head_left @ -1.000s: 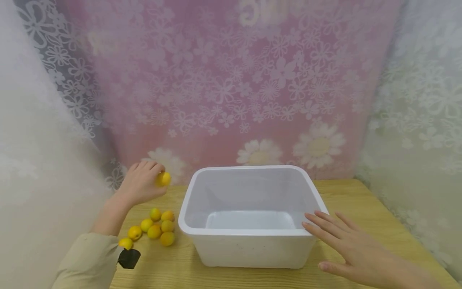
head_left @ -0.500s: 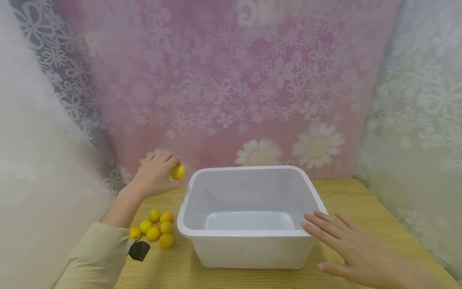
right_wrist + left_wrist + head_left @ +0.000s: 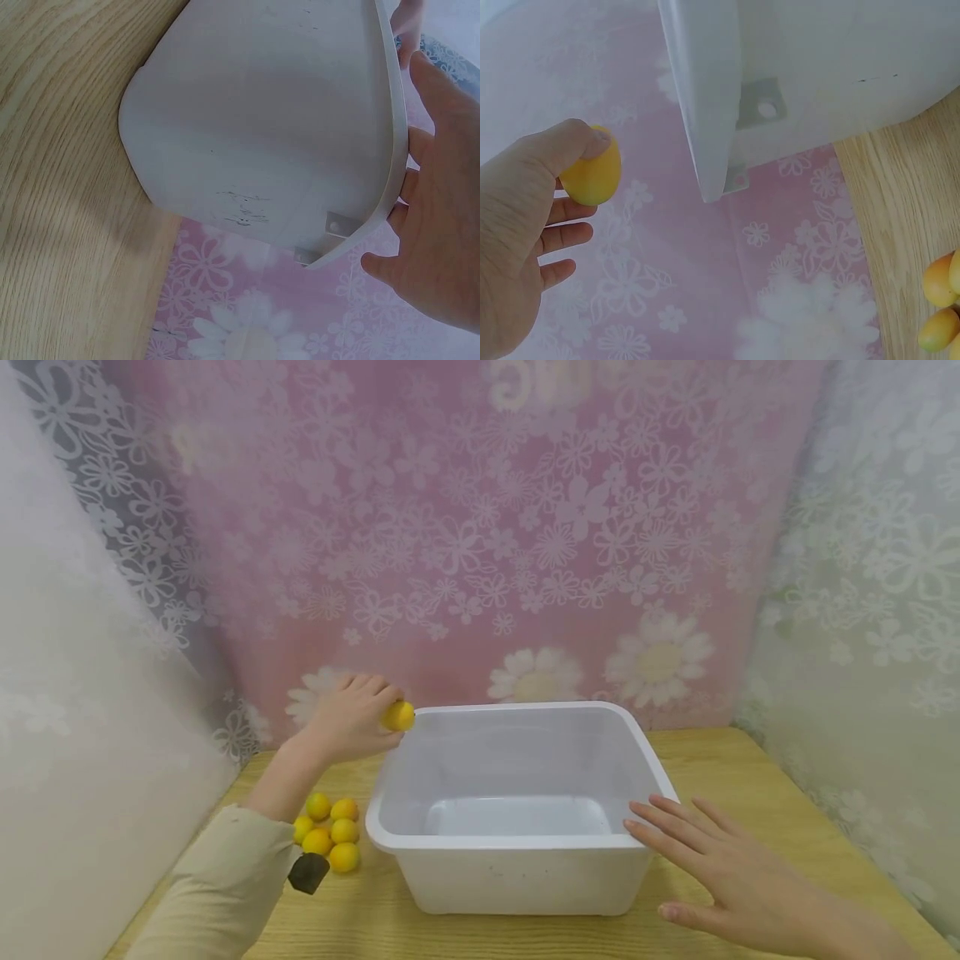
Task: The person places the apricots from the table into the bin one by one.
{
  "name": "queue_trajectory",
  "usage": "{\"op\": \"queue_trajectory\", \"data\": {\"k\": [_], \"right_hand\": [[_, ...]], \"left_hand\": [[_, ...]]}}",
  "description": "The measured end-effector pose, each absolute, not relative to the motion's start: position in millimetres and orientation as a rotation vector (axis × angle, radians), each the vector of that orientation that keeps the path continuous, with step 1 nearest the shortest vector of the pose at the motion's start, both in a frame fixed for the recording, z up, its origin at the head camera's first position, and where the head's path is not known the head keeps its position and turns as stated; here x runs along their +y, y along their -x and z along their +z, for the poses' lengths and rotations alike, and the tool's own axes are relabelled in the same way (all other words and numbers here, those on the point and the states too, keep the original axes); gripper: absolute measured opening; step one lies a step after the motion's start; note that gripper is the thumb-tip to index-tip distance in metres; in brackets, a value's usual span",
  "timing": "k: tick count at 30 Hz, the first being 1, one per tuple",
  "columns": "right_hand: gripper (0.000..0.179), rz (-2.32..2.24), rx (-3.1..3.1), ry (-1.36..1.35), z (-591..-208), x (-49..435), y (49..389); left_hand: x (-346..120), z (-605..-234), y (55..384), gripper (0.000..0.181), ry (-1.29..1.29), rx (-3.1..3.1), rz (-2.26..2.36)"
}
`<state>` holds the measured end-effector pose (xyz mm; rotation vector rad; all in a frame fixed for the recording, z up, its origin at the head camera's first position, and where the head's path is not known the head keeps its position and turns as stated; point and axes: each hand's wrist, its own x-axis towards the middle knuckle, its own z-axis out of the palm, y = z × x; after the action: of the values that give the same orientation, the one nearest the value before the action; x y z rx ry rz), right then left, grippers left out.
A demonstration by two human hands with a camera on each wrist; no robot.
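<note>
My left hand (image 3: 352,718) pinches a small yellow-orange oval fruit (image 3: 399,716) between thumb and forefinger, raised by the back left corner of a white plastic tub (image 3: 517,881). In the left wrist view, the fruit (image 3: 592,169) has a greenish underside, and the other fingers of the left hand (image 3: 517,202) extend below it, apart from the tub wall. My right hand (image 3: 731,877) lies with straight, spread fingers at the tub's front right corner, fingertips at the rim. No fruit shows inside the tub. Several similar fruits (image 3: 344,831) lie together on the table left of it.
A wooden table (image 3: 720,768) carries the tub. Behind it hangs a pink flowered curtain (image 3: 450,568), with pale flowered sheets at both sides. A black tag-like piece (image 3: 308,872) by the left sleeve covers part of the fruit pile.
My left hand has carried the fruit rightward, from above the pile to the tub's back left corner. The left sleeve now hides some fruits. The right hand has stayed in place.
</note>
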<state>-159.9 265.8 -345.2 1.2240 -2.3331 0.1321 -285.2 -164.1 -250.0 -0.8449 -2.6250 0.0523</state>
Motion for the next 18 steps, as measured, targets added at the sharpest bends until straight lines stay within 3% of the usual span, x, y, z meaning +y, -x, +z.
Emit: {"op": "queue_trajectory", "data": {"k": [7, 18], "right_hand": [[0.076, 0.121, -2.352, -1.205, -343.8, 265.2, 159.4], [0.075, 0.14, -2.303, -1.238, -345.5, 266.0, 160.3]], "left_hand": [[-156.3, -254.0, 289.2, 0.034, 0.884, -2.585, 0.106], [-154.4, -259.1, 290.4, 0.05, 0.825, -2.604, 0.187]]}}
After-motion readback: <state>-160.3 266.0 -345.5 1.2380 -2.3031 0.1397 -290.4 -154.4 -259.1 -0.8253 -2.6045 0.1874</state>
